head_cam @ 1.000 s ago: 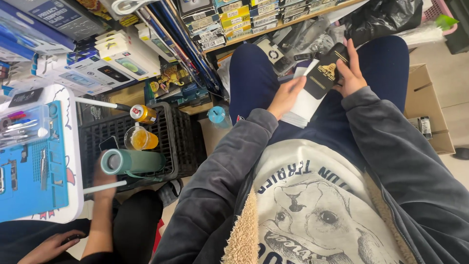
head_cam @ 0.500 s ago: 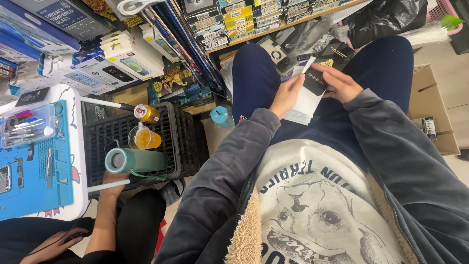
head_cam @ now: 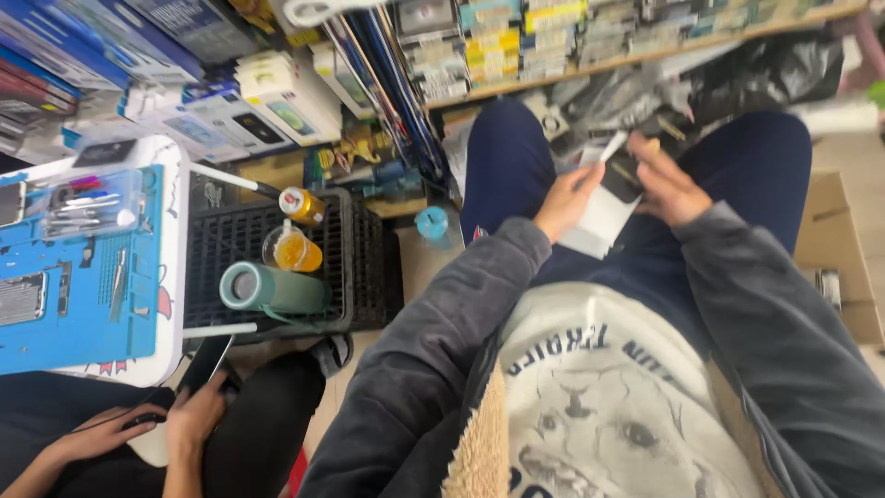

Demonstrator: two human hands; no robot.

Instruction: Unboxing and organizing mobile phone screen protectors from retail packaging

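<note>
I sit with my knees in dark blue trousers. My left hand (head_cam: pixel 564 200) pinches a white sheet or flat white packet (head_cam: pixel 604 214) over my lap. My right hand (head_cam: pixel 666 184) sits just right of it, fingers curled against a small dark flat item (head_cam: pixel 623 178) that lies on the white sheet. The picture is blurred, so the dark item's kind is unclear. My grey sleeves and a white shirt with a dog print fill the lower frame.
A black plastic crate (head_cam: pixel 235 254) at left carries a green tumbler (head_cam: pixel 267 288), an orange drink cup (head_cam: pixel 293 251) and a can (head_cam: pixel 301 205). A white table with a blue repair mat (head_cam: pixel 74 295) stands far left. Another person's hands (head_cam: pixel 189 420) hold a phone at lower left. Shelves of boxes line the top; a cardboard box (head_cam: pixel 843 249) at right.
My right hand has dropped from gripping the dark item's upper edge to resting lower beside it. The view shifted slightly. The other person's hands came further into view at lower left.
</note>
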